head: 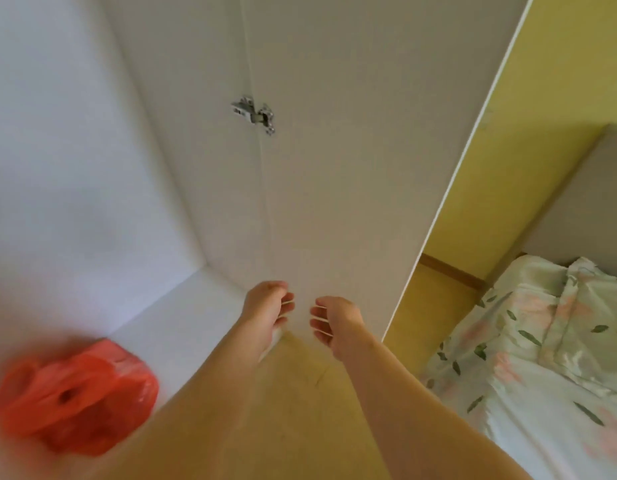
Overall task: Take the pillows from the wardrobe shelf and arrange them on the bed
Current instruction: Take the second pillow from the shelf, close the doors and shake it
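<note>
My left hand and my right hand reach forward side by side in front of the white wardrobe door, fingers loosely curled and apart, holding nothing. The left hand hovers at the front edge of a white wardrobe shelf. The bed, covered in pale bedding with a leaf and flower print, lies at the right. No pillow shows on the shelf; a fold of the same print bedding lies at the head of the bed.
A blurred red plastic bag sits on the shelf at the lower left. A metal hinge joins the open door to the wardrobe side. A yellow wall and grey headboard stand behind the bed.
</note>
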Demonstrator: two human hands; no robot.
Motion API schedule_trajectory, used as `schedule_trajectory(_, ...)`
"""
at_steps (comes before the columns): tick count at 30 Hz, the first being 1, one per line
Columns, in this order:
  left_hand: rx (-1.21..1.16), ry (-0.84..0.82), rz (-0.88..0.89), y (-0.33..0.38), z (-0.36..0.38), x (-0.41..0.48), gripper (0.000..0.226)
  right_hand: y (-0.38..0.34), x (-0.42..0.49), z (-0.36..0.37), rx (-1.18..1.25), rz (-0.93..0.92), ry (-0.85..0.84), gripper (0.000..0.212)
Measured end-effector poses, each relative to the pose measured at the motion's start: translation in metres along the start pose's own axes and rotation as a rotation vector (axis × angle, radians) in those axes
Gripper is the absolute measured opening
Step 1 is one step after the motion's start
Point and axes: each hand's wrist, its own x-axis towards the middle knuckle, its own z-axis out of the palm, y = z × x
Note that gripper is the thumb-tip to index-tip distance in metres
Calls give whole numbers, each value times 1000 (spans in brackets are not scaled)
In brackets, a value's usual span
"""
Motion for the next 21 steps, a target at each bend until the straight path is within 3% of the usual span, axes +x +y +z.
schedule_trajectory(8, -93, 190, 351, 122, -91, -18, 14, -114, -50, 116, -91, -330, -288, 9)
schedule_trajectory(13, -149, 283, 671, 205, -133, -51, 20, -185, -95, 173, -92, -556, -441, 14)
schedule_trajectory(18, -17, 465, 976, 279, -186, -86, 20, -233, -153, 229, -114, -781, -571, 17)
schedule_trajectory(21, 94, 574, 1169, 314, -217, -108, 22, -257, -187, 254, -101, -968, -567, 14)
